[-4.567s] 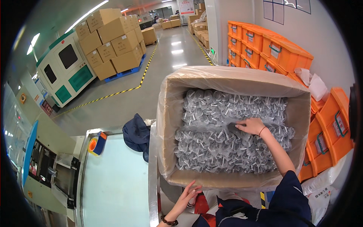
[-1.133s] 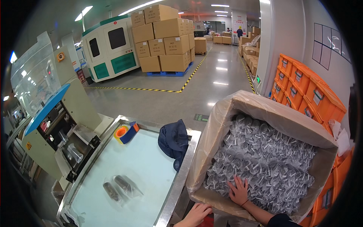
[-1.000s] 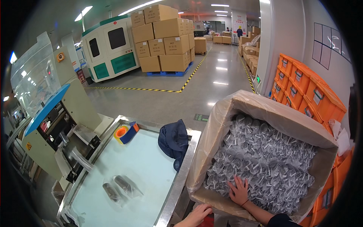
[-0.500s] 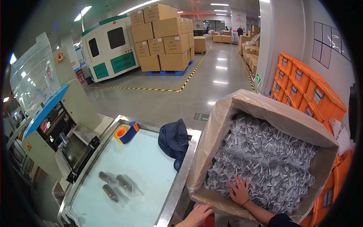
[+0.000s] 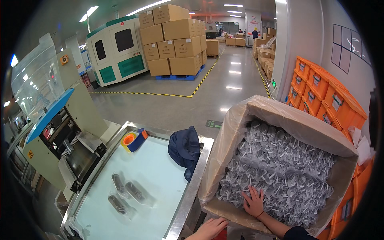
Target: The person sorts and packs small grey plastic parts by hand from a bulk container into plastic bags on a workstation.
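My right hand (image 5: 254, 203) lies with fingers spread on a dense layer of small clear-plastic-wrapped pieces with white tips (image 5: 280, 172); their exact kind I cannot make out. They fill a large cardboard box (image 5: 296, 120) lined with clear plastic film. At the box's near left corner, my left hand (image 5: 212, 229) rests with its fingers stretched out, holding nothing. On the pale tabletop (image 5: 160, 160) to the left lie three dark cylindrical pieces in clear bags (image 5: 136, 192), apart from both hands.
A navy cap (image 5: 184, 147) and tape rolls (image 5: 131, 141) lie on the metal-edged table. Left of it stands a machine with a blue edge (image 5: 52, 114). Orange crates (image 5: 320, 90) are stacked right of the box. Cartons on a blue pallet (image 5: 176, 44) stand beyond, near a white-green machine (image 5: 118, 50).
The bagged pieces on the table have shifted and turned slightly, the upper two most. A dark shape now shows at the table's near left corner. Both hands stay in place.
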A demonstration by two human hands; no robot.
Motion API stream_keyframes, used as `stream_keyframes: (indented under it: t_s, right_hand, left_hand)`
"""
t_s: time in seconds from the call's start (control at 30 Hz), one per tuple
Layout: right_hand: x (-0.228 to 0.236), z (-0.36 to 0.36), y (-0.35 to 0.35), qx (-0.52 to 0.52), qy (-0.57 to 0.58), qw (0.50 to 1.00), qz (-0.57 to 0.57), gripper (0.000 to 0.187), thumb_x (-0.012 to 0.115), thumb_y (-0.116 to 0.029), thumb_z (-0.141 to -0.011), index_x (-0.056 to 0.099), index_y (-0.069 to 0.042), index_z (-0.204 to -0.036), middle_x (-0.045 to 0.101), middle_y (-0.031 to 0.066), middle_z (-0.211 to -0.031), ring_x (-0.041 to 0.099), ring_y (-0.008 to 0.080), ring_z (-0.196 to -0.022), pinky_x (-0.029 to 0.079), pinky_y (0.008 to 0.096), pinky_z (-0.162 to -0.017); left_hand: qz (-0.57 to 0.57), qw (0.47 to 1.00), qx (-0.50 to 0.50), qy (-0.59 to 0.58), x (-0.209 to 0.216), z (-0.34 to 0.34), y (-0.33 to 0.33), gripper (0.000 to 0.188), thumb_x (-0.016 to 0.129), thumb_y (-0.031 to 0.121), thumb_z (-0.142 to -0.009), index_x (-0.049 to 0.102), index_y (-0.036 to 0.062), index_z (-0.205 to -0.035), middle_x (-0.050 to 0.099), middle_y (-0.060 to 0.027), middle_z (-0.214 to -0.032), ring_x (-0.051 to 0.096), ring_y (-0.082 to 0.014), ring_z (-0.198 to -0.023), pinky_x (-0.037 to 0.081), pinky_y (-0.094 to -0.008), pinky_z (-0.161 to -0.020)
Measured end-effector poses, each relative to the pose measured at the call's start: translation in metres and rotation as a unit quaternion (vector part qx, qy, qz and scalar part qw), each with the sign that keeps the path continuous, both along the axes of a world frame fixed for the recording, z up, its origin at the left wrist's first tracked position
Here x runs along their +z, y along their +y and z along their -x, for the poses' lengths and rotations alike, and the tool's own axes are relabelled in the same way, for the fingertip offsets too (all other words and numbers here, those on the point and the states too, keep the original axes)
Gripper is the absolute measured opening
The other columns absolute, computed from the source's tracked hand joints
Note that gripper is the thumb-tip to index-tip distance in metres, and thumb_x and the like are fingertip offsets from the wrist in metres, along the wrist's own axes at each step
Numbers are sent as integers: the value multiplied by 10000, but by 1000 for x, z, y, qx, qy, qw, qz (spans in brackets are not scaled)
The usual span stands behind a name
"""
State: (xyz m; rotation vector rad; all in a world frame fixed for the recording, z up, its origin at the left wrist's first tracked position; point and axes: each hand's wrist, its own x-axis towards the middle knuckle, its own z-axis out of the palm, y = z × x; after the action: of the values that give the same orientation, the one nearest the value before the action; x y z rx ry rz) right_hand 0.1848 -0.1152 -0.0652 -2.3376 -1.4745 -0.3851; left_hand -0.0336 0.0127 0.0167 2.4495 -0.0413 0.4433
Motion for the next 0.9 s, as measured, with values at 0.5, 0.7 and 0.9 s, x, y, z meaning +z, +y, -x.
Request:
stream_keyframes:
  t_s: [0.5, 0.7, 0.9]
  right_hand:
    - [-1, 0, 0, -5, 0, 1000, 5, 433, 540, -182, -740, 527, -215, -1172, 361, 110, -1336, 341, 251, -1229, 128, 537, -1005]
    - [-1, 0, 0, -4, -5, 1000, 5, 437, 540, -185, -737, 527, -211, -1173, 358, 109, -1338, 335, 250, -1234, 129, 539, -1004]
    - [-1, 0, 0, -3, -8, 1000, 1, 434, 549, -179, -730, 533, -208, -1162, 363, 112, -1334, 346, 252, -1224, 138, 542, -998]
  left_hand:
    - [-2, 1000, -12, 24, -6, 1, 1, 319, 486, 16, -705, 521, 27, -1023, 517, -123, -1016, 499, -272, -965, 391, -345, -813]
    - [-3, 1000, -22, 14, -1, 0, 2, 335, 489, 3, -695, 520, 28, -1028, 513, -122, -1013, 495, -274, -961, 387, -347, -813]
    - [0, 1000, -24, 8, -1, 0, 2, 333, 491, 6, -692, 518, 25, -1023, 511, -124, -1006, 496, -279, -953, 389, -351, -808]
